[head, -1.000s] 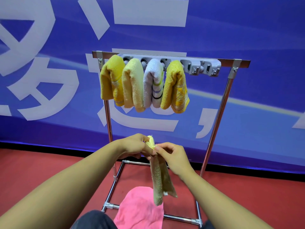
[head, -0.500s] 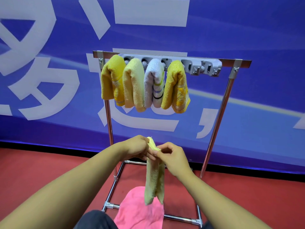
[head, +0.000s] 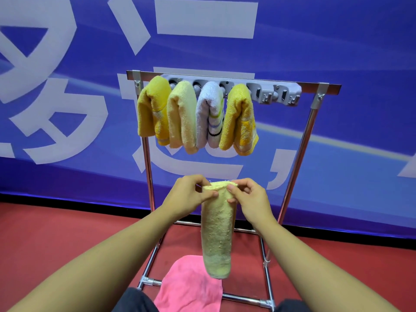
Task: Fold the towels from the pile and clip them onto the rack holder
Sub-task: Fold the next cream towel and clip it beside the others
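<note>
The fingers [head: 211, 194] of the left hand [head: 188, 197] pinched the left end of a pale yellow towel's [head: 217, 230] folded top edge, while the fingers [head: 231, 188] of the right hand [head: 252, 199] pinched the right end, thumb and forefinger pressed together on the cloth. The towel hung straight down between the two hands as a narrow folded strip, its lower end dangling just above a pink towel [head: 189, 287] that lay crumpled on the red floor [head: 56, 239] across the rack's bottom bar. Above the hands stood the metal rack [head: 297, 154], whose grey clip holder [head: 276, 93] carried four folded towels side by side: a deep yellow towel [head: 150, 111], a light yellow towel [head: 182, 118], a white striped towel [head: 210, 113] and a yellow-orange towel [head: 238, 118] (the two clips at the right held nothing). Behind it all hung a blue banner [head: 337, 41] with large white characters.
</note>
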Tool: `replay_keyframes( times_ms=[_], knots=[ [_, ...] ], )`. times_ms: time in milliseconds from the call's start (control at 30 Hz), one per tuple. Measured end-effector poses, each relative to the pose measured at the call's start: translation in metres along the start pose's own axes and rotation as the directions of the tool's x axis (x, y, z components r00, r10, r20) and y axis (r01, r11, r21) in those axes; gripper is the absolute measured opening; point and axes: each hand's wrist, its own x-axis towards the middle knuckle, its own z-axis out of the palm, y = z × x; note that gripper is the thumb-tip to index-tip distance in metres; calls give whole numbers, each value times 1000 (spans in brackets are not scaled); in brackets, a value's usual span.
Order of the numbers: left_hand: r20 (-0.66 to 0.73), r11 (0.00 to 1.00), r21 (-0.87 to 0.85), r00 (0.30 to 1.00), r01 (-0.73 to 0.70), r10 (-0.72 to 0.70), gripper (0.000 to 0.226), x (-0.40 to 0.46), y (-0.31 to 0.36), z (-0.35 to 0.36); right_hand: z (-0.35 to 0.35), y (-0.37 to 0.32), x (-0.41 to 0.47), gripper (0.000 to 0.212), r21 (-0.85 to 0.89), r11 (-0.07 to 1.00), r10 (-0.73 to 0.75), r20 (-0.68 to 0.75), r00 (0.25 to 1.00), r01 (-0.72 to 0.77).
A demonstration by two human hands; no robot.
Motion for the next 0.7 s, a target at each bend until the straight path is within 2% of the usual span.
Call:
replay_keyframes(
  times_ms=[67, 100, 267, 367, 500, 600, 700],
  knots=[
    [-24, 982, -189, 999, 24, -29, 33, 1, 1, 0, -3, -4, 2, 11, 10, 1000, -5, 2, 1000, 5],
    [-22, 971, -231, 998, 52, -58, 36, 3, 0, 0, -4, -4, 3, 11, 6, 1000, -6, 8, 1000, 6],
    [-2, 984, -168, 998, 54, -55, 15, 3, -1, 0, -3, -12, 1, 7, 55, 998, 4, 57, 998, -8],
    [-10, 967, -253, 999, 42, -46, 16, -5, 1, -1, -1, -16, -1, 9, 92, 996, -4, 75, 997, -3],
    [116, 833, -540, 991, 120, -68, 35, -9, 4, 1, 5, -25, 1, 9, 128, 992, -32, 129, 991, 16],
    [113, 833, -542, 992, 111, -59, 49, -9, 13, 4, 7, -36, 6, 9, 138, 990, -59, 159, 986, 37],
    [43, 823, -560, 996, 91, -81, 28, -6, 27, 7, 6, -45, 12, 8, 117, 989, -110, 130, 985, 95]
  ],
)
